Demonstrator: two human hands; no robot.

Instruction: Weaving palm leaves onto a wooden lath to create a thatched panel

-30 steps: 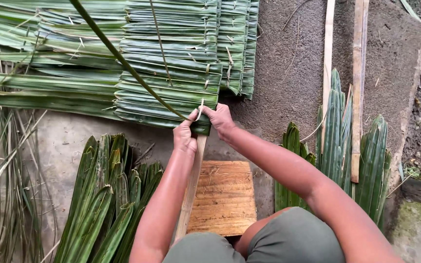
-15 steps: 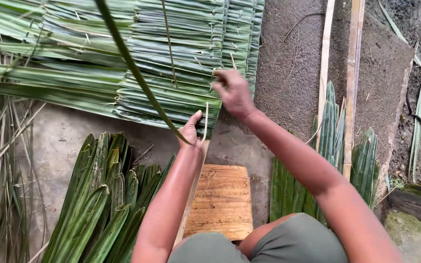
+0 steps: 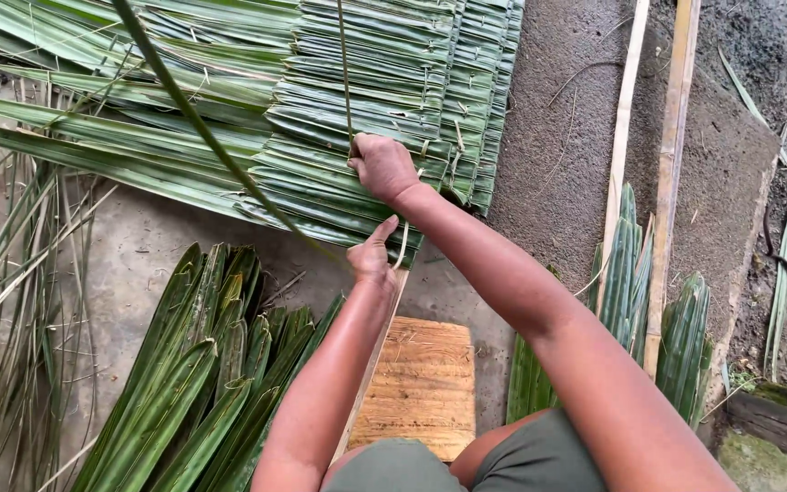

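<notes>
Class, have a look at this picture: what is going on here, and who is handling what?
A person sits over a panel of folded green palm leaves laid on the ground. The right hand is closed around a thin pale strip that runs up out of view. The left hand presses on the panel's near edge beside a long green leaf stalk. Loose green leaves lie at the left, a wooden board under the arms.
</notes>
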